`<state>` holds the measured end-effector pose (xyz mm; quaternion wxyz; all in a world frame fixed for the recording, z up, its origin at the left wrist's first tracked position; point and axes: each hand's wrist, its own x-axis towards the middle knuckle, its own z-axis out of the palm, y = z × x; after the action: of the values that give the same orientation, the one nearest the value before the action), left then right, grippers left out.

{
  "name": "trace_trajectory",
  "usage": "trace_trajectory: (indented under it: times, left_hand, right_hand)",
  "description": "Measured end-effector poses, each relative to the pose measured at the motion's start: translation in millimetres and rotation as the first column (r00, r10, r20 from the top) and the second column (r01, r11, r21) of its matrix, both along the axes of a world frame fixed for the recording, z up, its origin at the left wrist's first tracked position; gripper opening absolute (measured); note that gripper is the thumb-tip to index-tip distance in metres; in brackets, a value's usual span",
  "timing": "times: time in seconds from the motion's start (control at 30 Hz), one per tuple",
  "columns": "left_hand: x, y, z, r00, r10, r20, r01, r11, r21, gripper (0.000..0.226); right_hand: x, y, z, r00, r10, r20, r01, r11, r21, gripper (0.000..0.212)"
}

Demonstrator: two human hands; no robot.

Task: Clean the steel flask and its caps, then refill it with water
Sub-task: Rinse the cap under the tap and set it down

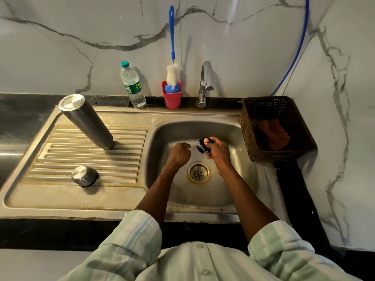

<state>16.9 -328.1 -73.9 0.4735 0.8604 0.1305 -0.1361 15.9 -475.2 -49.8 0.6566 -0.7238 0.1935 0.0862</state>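
Fingers of the right hand (218,152) curl around a small black inner cap (204,144) with a silver ring on its end. The cap is held up over the sink bowl (174,128), at about 1 o'clock from the drain (199,172). The left hand (180,153) is just beside it, at about 11 o'clock from the drain. Its fingers are curled into a loose fist and I can see nothing in them.

No water is coming from the tap (205,84), which stands at 12 o'clock behind the bowl.

The steel flask (85,120) stands mouth down on the ribbed draining board (60,191), at about 10 o'clock from the hands. The steel outer cap (84,175) sits upside down on the same board, at about 9 o'clock.

So I think the flask and outer cap are washed and left to drip, and the little black cap is the one being cleaned now. Next it likely needs a rub or rinse, so one hand must reach up to the tap. A wet little cap could slip.

A bottle brush (172,74) stands in a pink cup (172,98), and a plastic water bottle (133,86) stands by it.
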Motion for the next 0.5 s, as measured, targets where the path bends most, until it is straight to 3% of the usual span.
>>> trace_trajectory:
  times: [0.2, 0.5]
  left_hand:
    - [-3, -6, -1, 1.0, -0.002, -0.012, 0.002, 1.0, -0.01, 0.044]
    - [-8, -7, -7, 0.999, -0.008, -0.045, 0.007, 1.0, -0.013, 0.043]
  right_hand:
    - [-7, -3, -12, 0.998, -0.052, 0.031, 0.052, 0.999, 0.004, 0.01]
    - [-12, -4, -12, 0.994, -0.097, 0.051, 0.098, 0.995, -0.024, 0.015]
